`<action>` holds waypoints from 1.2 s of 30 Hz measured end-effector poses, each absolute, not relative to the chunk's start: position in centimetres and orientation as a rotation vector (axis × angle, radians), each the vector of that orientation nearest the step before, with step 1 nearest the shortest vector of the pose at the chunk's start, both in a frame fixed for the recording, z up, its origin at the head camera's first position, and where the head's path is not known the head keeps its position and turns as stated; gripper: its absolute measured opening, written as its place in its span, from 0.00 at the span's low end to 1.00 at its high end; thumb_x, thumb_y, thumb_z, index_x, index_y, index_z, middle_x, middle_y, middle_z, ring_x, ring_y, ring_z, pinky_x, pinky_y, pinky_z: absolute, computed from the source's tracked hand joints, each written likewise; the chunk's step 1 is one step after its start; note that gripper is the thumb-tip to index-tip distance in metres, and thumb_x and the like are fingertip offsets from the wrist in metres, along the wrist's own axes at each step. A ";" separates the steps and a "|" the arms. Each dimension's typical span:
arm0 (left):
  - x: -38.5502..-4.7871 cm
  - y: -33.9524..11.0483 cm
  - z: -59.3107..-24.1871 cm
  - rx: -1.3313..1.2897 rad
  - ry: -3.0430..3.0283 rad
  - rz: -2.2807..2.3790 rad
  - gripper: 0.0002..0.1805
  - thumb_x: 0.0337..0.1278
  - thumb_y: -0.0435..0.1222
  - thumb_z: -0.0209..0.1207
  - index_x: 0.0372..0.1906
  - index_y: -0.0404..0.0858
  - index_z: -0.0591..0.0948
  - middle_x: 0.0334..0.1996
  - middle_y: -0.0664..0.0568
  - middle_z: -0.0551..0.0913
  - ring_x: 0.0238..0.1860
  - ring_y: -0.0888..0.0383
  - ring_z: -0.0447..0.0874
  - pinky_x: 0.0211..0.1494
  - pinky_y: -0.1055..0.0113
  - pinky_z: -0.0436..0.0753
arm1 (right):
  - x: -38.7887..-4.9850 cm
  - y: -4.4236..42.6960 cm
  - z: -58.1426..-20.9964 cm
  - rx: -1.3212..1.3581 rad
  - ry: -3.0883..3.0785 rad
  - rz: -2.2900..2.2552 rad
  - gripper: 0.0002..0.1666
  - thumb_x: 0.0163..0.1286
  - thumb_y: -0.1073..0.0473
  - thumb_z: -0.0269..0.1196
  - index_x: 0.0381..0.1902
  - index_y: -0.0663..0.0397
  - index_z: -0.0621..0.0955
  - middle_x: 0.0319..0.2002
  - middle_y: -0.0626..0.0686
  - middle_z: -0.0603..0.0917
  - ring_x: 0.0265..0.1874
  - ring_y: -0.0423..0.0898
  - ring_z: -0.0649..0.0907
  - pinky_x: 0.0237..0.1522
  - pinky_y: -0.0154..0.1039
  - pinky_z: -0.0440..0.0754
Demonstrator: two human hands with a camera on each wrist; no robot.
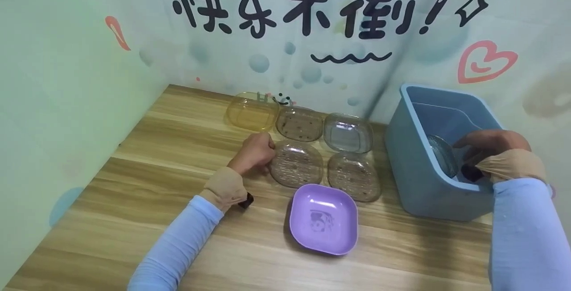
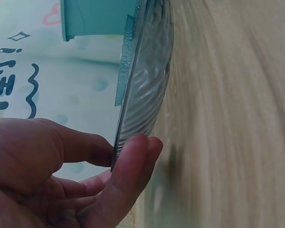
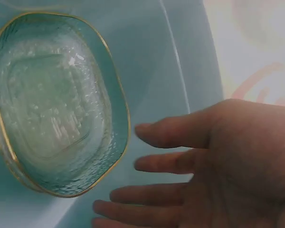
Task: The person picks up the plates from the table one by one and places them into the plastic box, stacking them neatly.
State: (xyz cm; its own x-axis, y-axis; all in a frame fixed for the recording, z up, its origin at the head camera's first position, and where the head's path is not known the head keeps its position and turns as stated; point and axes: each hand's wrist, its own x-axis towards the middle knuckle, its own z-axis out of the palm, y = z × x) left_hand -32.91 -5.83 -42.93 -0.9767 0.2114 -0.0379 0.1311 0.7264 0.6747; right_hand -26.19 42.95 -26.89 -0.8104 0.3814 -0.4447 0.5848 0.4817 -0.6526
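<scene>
My left hand (image 1: 258,153) pinches the left rim of a clear ribbed plate (image 1: 296,166) in the head view. In the left wrist view, thumb and fingers close on the edge of that plate (image 2: 149,80), seen side-on. Inside the blue bin (image 1: 439,204) is my right hand (image 1: 497,143), with its fingers extended and nothing held. Beside those fingers, in the right wrist view, stands a clear textured glass dish (image 3: 52,99) with a gold rim; a visible gap separates them. A second gold rim shows behind it.
A square purple bowl (image 1: 324,219) with a panda print sits in front of the plates. Near the back wall lie an amber plate (image 1: 253,112) and two clear ones, with another ribbed plate (image 1: 354,177) at the right. A wall bounds the table's left side.
</scene>
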 end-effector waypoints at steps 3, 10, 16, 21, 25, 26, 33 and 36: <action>-33.1 -5.9 -42.9 0.298 2.846 1.053 0.23 0.52 0.28 0.56 0.09 0.48 0.63 0.08 0.61 0.60 0.12 0.65 0.63 0.21 0.70 0.58 | -26.8 43.9 -26.6 0.705 2.532 -1.216 0.15 0.67 0.37 0.67 0.39 0.38 0.89 0.25 0.41 0.87 0.31 0.43 0.90 0.41 0.43 0.91; -33.1 -6.1 -42.6 0.293 2.891 1.037 0.22 0.54 0.31 0.59 0.11 0.47 0.65 0.10 0.60 0.65 0.15 0.61 0.70 0.25 0.68 0.61 | -29.6 46.4 -24.7 0.371 2.721 -1.087 0.42 0.75 0.34 0.56 0.69 0.62 0.63 0.35 0.34 0.80 0.34 0.34 0.87 0.45 0.37 0.90; -32.9 -6.0 -42.1 0.254 2.882 1.092 0.04 0.58 0.33 0.60 0.32 0.37 0.84 0.35 0.46 0.88 0.19 0.60 0.81 0.43 0.63 0.84 | -29.5 43.9 -22.5 0.259 2.911 -1.070 0.50 0.76 0.38 0.57 0.76 0.67 0.53 0.34 0.29 0.78 0.31 0.26 0.84 0.41 0.29 0.88; -32.8 -5.8 -41.5 0.257 2.842 1.142 0.13 0.62 0.35 0.60 0.47 0.32 0.85 0.49 0.38 0.89 0.20 0.59 0.84 0.60 0.55 0.86 | -28.0 40.2 -21.3 0.201 3.033 -1.183 0.40 0.76 0.41 0.60 0.73 0.57 0.61 0.36 0.30 0.79 0.31 0.24 0.85 0.36 0.22 0.85; -32.5 -5.7 -41.0 0.245 2.818 1.170 0.13 0.63 0.33 0.60 0.50 0.32 0.84 0.45 0.39 0.90 0.15 0.63 0.80 0.57 0.54 0.88 | -26.6 37.4 -21.5 0.089 3.077 -1.165 0.36 0.77 0.41 0.58 0.73 0.54 0.64 0.44 0.35 0.82 0.34 0.24 0.85 0.39 0.20 0.84; -32.5 -5.7 -40.9 0.246 2.817 1.169 0.14 0.63 0.33 0.59 0.50 0.32 0.83 0.43 0.39 0.90 0.14 0.64 0.80 0.57 0.54 0.88 | -26.3 36.8 -21.7 0.062 3.079 -1.156 0.35 0.77 0.41 0.57 0.73 0.53 0.64 0.47 0.39 0.84 0.35 0.24 0.85 0.41 0.20 0.84; -32.4 -6.0 -40.4 0.285 2.893 1.201 0.09 0.63 0.34 0.60 0.44 0.33 0.84 0.29 0.42 0.90 0.10 0.67 0.76 0.46 0.63 0.88 | -24.7 33.5 -24.1 -0.220 3.021 -1.123 0.30 0.79 0.47 0.57 0.70 0.55 0.68 0.64 0.65 0.80 0.39 0.26 0.86 0.43 0.22 0.84; -32.4 -6.2 -40.1 0.303 2.886 1.252 0.10 0.64 0.35 0.61 0.45 0.33 0.84 0.29 0.42 0.91 0.10 0.67 0.76 0.31 0.68 0.86 | -24.2 32.1 -25.4 -0.297 3.007 -1.115 0.28 0.79 0.48 0.58 0.69 0.55 0.70 0.64 0.64 0.81 0.40 0.27 0.85 0.42 0.23 0.84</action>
